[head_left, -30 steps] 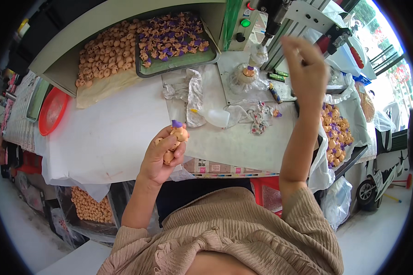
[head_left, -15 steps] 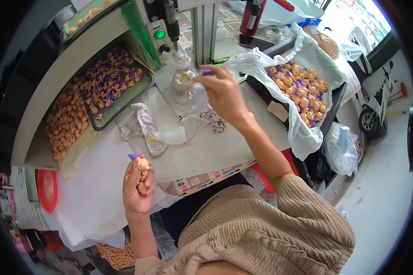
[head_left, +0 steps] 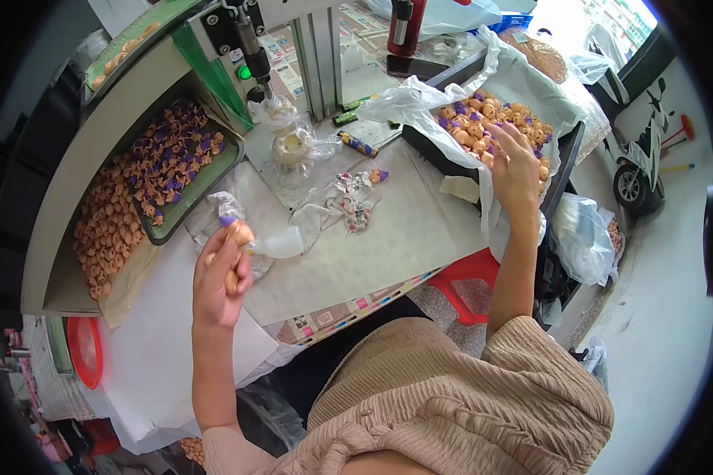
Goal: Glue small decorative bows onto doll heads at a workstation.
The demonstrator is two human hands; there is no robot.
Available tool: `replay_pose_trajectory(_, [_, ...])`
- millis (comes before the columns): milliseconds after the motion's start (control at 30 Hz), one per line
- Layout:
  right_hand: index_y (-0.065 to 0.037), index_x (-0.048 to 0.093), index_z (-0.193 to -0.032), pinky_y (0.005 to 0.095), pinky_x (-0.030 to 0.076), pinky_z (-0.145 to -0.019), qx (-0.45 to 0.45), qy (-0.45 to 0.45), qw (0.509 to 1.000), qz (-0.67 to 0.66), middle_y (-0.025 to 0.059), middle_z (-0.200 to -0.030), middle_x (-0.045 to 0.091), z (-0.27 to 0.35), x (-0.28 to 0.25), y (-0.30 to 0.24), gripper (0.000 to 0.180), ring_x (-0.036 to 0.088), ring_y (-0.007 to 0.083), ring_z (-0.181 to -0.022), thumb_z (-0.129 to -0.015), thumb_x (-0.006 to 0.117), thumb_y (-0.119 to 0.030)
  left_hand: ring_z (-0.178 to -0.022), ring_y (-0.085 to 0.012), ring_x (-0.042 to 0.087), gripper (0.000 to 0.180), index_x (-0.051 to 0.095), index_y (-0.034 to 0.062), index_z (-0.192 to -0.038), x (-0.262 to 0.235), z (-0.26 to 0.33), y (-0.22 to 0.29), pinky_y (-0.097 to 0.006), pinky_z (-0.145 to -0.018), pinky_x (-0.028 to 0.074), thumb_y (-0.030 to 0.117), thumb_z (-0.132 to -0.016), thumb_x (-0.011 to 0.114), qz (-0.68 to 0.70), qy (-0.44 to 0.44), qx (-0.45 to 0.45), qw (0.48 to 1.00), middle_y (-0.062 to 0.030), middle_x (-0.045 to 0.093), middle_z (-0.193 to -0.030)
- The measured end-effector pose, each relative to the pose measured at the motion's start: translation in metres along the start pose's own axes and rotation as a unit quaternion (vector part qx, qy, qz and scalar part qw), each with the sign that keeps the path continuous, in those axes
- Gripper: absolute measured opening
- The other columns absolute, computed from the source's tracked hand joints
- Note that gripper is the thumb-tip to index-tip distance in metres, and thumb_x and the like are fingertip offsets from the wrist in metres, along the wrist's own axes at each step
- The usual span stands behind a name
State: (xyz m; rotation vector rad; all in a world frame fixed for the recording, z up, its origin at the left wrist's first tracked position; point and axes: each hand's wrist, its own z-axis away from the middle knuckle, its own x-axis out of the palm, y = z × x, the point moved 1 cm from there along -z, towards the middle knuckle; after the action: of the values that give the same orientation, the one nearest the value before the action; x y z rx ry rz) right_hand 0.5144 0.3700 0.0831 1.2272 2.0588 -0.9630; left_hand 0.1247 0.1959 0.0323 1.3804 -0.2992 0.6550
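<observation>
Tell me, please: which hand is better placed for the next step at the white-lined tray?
Probably the right hand: it is at the heaped pieces in the tray, while the left hand is farther away and holds tan pieces.

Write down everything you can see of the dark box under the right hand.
The dark box stands open-topped at the right side of the table, its edges slanting across the picture. A crumpled white liner, apparently thin plastic, spills over its rim. Inside lies a heap of tan and purple pieces, smooth-looking, perhaps rubbery. The right hand is over them; whether it touches them is unclear.
</observation>
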Motion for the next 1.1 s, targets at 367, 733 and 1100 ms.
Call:
replay_pose_trajectory(367, [0.001, 0.068, -0.103, 0.0315, 0.048, -0.087, -0.042, -0.067, 0.969, -0.233, 0.0128, -0.103, 0.069, 0.013, -0.019, -0.102, 0.017, 0.065, 0.0235, -0.098, -0.088, 0.059, -0.001, -0.063, -0.0026, 0.049, 0.024, 0.067, 0.0063, -0.107, 0.034, -0.133, 0.001, -0.018, -0.051, 0.04, 0.021, -0.089, 0.069, -0.158, 0.058, -0.009, 0.986, 0.0051, 0.06, -0.082])
replay_pose_trajectory(733, [0.0, 0.07, -0.099, 0.0307, 0.051, -0.075, -0.14, -0.129, 0.928, -0.32, 0.0138, -0.094, 0.069, 0.008, -0.01, -0.145, 0.015, 0.067, 0.0249, -0.085, -0.085, 0.064, -0.001, -0.081, -0.0201, 0.056, 0.025, 0.064, 0.0029, -0.098, 0.034, -0.168, -0.035, -0.031, -0.074, 0.047, 0.012, -0.078, 0.076, -0.486, 0.102, 0.371, 0.785, -0.0071, 0.052, -0.088])
replay_pose_trajectory(1100, [0.0, 0.059, -0.125, 0.035, 0.051, -0.078, -0.477, 0.416, 0.63, -0.449, 0.0154, -0.106, 0.068, -0.125, 0.042, -0.233, 0.043, 0.064, 0.0242, -0.093, -0.09, 0.064, -0.025, -0.07, -0.0172, 0.055, 0.02, 0.062, 0.0052, -0.094, 0.04, -0.136, -0.015, -0.029, -0.064, 0.046, 0.017, -0.083, 0.073, -0.491, 0.116, 0.344, 0.792, -0.0049, 0.055, -0.085])
